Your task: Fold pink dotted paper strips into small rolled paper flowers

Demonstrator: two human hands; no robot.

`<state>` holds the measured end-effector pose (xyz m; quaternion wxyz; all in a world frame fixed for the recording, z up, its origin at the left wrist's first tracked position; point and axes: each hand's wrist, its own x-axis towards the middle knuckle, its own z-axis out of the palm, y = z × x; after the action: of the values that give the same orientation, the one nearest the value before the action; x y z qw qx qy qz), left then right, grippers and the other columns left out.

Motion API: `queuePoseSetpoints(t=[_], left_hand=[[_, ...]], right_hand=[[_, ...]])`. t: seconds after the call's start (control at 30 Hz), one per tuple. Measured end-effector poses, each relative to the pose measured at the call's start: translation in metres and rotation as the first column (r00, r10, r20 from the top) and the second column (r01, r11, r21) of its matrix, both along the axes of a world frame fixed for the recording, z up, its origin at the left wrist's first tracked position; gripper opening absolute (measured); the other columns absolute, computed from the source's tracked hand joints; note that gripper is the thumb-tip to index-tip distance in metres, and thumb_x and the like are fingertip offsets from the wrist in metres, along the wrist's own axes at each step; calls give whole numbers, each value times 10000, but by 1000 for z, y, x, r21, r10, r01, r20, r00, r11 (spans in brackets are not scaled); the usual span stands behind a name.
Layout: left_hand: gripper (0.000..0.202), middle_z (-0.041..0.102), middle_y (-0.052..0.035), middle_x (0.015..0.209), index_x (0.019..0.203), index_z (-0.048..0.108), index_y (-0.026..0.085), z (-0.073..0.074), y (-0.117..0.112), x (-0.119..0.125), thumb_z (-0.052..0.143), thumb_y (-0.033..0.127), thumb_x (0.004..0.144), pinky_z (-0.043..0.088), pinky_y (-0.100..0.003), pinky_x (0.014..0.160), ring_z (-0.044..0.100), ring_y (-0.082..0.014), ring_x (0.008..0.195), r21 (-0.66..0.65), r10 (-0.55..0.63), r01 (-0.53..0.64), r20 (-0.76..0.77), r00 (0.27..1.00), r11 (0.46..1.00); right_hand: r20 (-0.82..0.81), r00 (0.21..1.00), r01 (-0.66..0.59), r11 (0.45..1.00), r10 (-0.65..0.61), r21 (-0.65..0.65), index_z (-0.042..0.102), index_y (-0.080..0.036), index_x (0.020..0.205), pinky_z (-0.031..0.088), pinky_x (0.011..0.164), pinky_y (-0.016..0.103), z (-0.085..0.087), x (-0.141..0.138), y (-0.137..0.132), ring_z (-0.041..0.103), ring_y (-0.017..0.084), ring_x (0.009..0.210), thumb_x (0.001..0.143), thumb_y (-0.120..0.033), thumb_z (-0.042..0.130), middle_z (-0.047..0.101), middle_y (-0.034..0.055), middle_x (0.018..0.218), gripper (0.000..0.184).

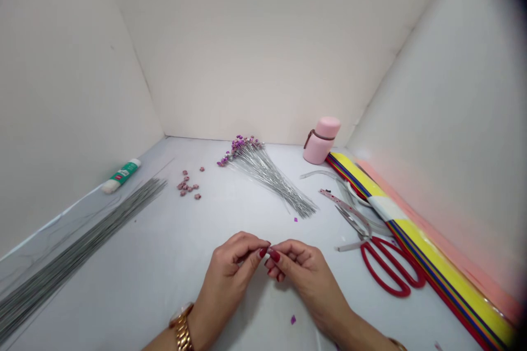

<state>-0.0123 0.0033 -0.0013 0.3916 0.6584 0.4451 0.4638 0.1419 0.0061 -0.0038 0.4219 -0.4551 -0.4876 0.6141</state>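
White piece (267, 256) between both hands (231, 266) (303, 271)

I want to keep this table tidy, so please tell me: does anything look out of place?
Slightly: a purple scrap lies loose beyond the right hand, and another purple piece lies nearer the camera. They look like stray bits because both are apart from the purple-tipped silver bundle.
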Motion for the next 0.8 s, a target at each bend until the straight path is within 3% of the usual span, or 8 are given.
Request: queuePoseSetpoints(t=[0.13, 0.23, 0.43, 0.5, 0.57, 0.67, 0.8], left_hand=[[176, 638, -47, 774, 854, 664, 186, 0, -1, 2, 500, 144, 805, 468, -242, 660, 596, -153, 726, -25, -5, 5, 4, 1000, 1000], [152, 654, -49, 772, 823, 672, 183, -1, -2, 2, 522, 183, 796, 481, -249, 665, 609, -160, 729, -103, 0, 5, 42, 999, 995], [134, 685, -49, 797, 806, 672, 173, 0, -3, 3, 553, 223, 771, 491, -261, 689, 625, -173, 751, -221, 33, -20, 52, 998, 975], [136, 696, -45, 792, 811, 667, 171, 1, -3, 3, 555, 238, 770, 494, -261, 691, 628, -171, 744, -267, 36, -17, 68, 997, 964], [132, 697, -46, 782, 799, 665, 168, 1, -3, 3, 561, 243, 767, 497, -263, 685, 627, -172, 739, -273, 46, -23, 78, 996, 962], [120, 681, -49, 768, 773, 666, 169, 0, -3, 3, 555, 216, 770, 498, -263, 668, 621, -170, 730, -172, 46, -36, 56, 997, 984], [142, 663, -47, 783, 805, 667, 182, -1, -5, 3, 530, 150, 782, 490, -258, 680, 613, -158, 732, -9, 26, -26, -22, 999, 1000]], right_hand=[[79, 996, 23, 998, -28, 61, 661, -124, 795, 443, 541, 212, -1, 1, -1, 565, 122, 579, 761, -332, 586, 630, 33, 619, 224], [217, 976, -14, 978, -32, 208, 664, -147, 819, 452, 574, 232, -1, 2, -2, 573, 139, 610, 789, -294, 554, 634, 33, 642, 186], [425, 900, -150, 841, -103, 520, 664, -214, 862, 459, 676, 257, -2, 7, -2, 600, 160, 726, 821, -190, 490, 660, 33, 773, 181], [444, 890, -168, 829, -106, 534, 661, -223, 883, 465, 688, 257, -1, 7, -2, 606, 161, 742, 822, -188, 486, 665, 33, 793, 189], [415, 903, -124, 859, -109, 496, 657, -213, 886, 478, 684, 253, 1, 6, -2, 615, 163, 742, 814, -211, 500, 671, 36, 806, 173], [352, 931, -56, 921, -92, 386, 658, -186, 877, 493, 645, 241, 3, 4, -3, 622, 165, 706, 808, -264, 515, 677, 40, 771, 176], [335, 941, -61, 943, -55, 327, 670, -172, 880, 483, 608, 232, 3, 3, -3, 602, 155, 652, 812, -287, 513, 662, 30, 696, 206]])
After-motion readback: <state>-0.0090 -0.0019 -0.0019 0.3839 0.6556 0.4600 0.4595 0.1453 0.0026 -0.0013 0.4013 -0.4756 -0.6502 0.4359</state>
